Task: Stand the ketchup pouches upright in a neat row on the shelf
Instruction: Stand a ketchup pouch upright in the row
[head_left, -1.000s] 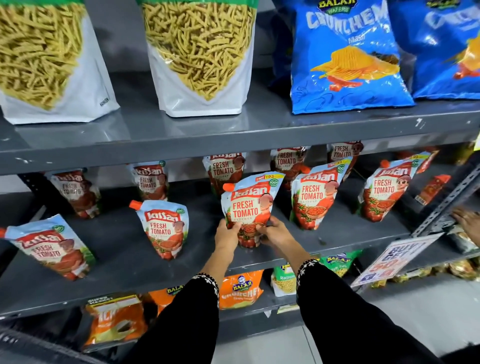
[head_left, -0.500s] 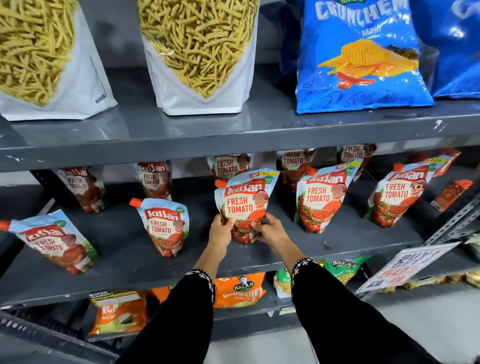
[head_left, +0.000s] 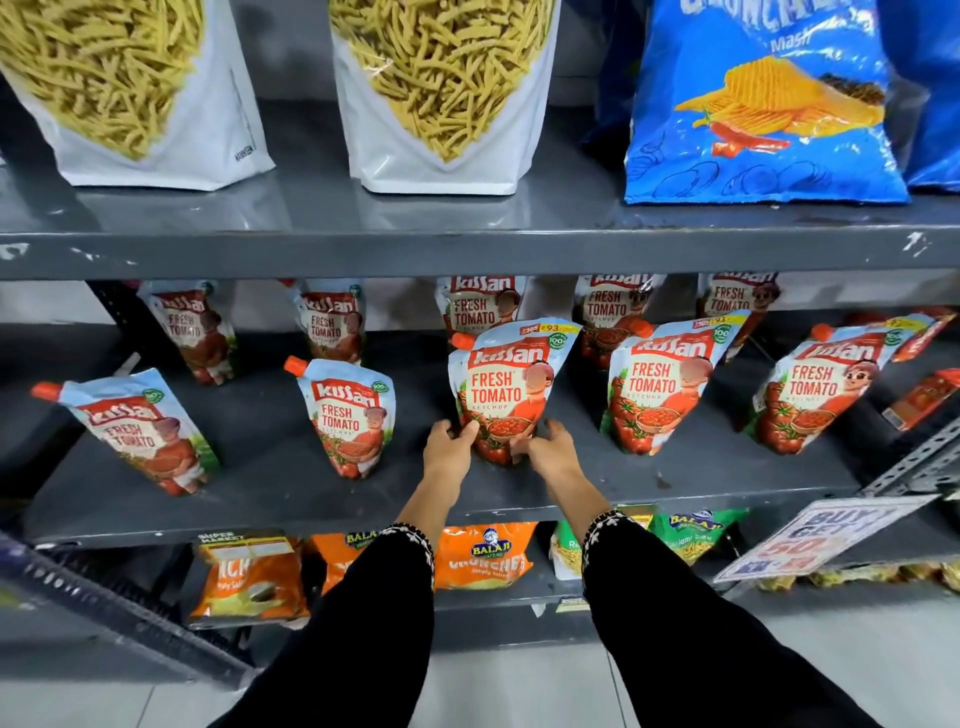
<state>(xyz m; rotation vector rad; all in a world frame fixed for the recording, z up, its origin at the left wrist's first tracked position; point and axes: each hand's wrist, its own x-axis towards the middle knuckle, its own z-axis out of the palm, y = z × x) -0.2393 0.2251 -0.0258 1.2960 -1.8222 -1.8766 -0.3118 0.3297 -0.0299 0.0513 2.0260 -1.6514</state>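
A ketchup pouch (head_left: 506, 387) with an orange cap stands upright at the middle of the grey shelf (head_left: 291, 488). My left hand (head_left: 449, 441) grips its lower left side and my right hand (head_left: 545, 447) its lower right side. To its left stand one front-row pouch (head_left: 348, 415) and a tilted one (head_left: 137, 431). Right of it stand two more, the near pouch (head_left: 657, 392) and a leaning far pouch (head_left: 815, 389). A back row of pouches (head_left: 480, 306) stands behind, partly hidden by the upper shelf edge.
The upper shelf (head_left: 467, 249) carries two white snack bags (head_left: 441, 104) and a blue chips bag (head_left: 763, 104). Orange snack bags (head_left: 483, 556) lie on the lower shelf. A price sign (head_left: 815, 535) hangs at the right. A small orange pack (head_left: 919, 397) lies at far right.
Both hands carried the held pouch back from the shelf's front edge and set it down in line with the front row. The camera view moved closer and tilted slightly.
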